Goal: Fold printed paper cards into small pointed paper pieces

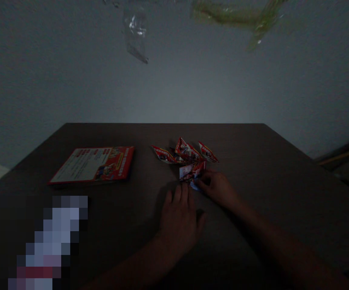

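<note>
Folded red printed paper (188, 152) with pointed flaps stands on the dark table, a little right of the middle. A nearer part of it, red with a pale picture (188, 171), lies just beyond my hands. My left hand (180, 215) rests palm down, fingers spread, with its fingertips at the near edge of the paper. From the right, my right hand (219, 187) pinches the near right corner of the paper between thumb and fingers, beside a small light blue piece (195, 185). The room is dim.
On the left of the table (138, 133) lies a flat red and white printed box or book (92, 165). A pixelated patch covers the lower left. Behind the table rises a pale wall (174, 88) with clear and yellowish tape. Shelf-like edges show at far right.
</note>
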Tool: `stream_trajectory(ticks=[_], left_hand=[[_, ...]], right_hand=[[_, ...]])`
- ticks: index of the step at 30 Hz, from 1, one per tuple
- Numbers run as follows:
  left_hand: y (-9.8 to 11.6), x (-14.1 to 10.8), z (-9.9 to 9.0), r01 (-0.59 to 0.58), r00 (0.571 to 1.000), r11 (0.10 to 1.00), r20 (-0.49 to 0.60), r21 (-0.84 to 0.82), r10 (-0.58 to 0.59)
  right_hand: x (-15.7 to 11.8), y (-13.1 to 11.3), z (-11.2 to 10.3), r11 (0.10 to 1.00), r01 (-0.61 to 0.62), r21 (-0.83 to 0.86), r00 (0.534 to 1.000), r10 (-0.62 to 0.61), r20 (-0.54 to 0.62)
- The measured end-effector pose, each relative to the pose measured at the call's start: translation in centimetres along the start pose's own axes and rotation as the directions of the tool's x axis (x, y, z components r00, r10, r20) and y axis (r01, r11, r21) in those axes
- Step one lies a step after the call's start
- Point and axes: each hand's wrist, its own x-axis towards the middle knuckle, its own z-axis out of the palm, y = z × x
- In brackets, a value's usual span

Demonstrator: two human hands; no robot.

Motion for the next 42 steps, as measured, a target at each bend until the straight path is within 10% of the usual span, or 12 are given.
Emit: stream_trajectory(ticks=[42], left_hand=[[-0.9,1.1,-1.1,0.063,0.998,0.998,0.028,0.012,-0.063]], right_hand=[[0.1,-0.3,-0.2,1.000,-0.018,-0.022,1.000,0.018,0.008]])
